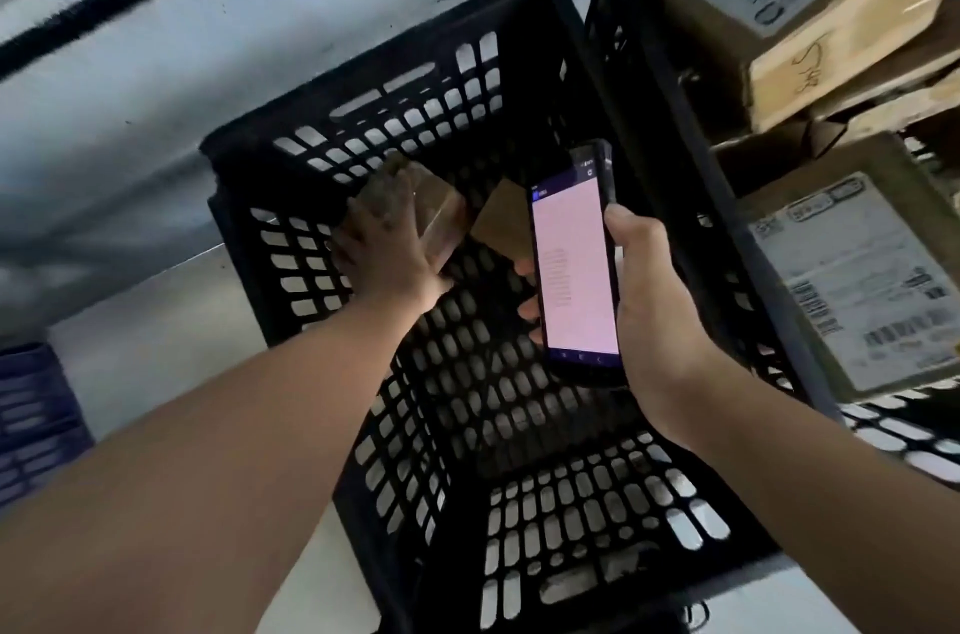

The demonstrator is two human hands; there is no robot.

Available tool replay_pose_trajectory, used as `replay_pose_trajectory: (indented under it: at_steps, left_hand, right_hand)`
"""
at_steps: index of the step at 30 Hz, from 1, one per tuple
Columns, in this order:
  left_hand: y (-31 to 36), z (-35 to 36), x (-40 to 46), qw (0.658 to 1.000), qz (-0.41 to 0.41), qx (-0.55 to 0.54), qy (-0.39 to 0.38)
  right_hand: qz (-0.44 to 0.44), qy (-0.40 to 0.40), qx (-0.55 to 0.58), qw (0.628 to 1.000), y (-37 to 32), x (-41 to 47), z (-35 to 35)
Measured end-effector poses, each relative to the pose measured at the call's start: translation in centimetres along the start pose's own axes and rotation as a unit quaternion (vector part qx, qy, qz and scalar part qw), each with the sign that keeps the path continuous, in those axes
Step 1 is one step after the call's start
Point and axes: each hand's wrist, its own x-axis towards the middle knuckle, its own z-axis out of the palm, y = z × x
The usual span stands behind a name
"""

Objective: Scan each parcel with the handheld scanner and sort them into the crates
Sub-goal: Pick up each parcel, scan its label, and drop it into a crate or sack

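Note:
A black perforated crate point(519, 519) fills the middle of the view. Deep inside it my left hand point(382, 243) rests on a small brown parcel point(439, 217), fingers spread over its top; whether the hand grips the parcel cannot be told. A second brown parcel point(501, 222) lies next to it, against the crate's far side. My right hand point(649, 300) grips the handheld scanner point(574, 264) above the crate, its lit pink screen facing me.
A second black crate point(670, 124) on the right holds several cardboard parcels with printed labels, such as one box point(857, 280) and another point(810, 4) above it. A blue crate point(31, 420) sits at the left edge. A light floor point(156, 300) surrounds the crates.

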Motion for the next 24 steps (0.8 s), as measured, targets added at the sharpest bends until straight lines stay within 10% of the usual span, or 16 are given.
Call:
replay_pose_trajectory:
  at_steps: [8,24]
  left_hand:
    - [-1.4,2.1,1.1,0.986,0.039,0.081,0.140]
    - [-2.2,0.6,-5.4,0.998,-0.025,-0.063,0.000]
  right_hand:
    - [0.011,0.003,0.020,1.000,2.5,-0.2,-0.3]
    - [0.021,0.023,0.064,0.997,4.4,-5.1,-0.2]
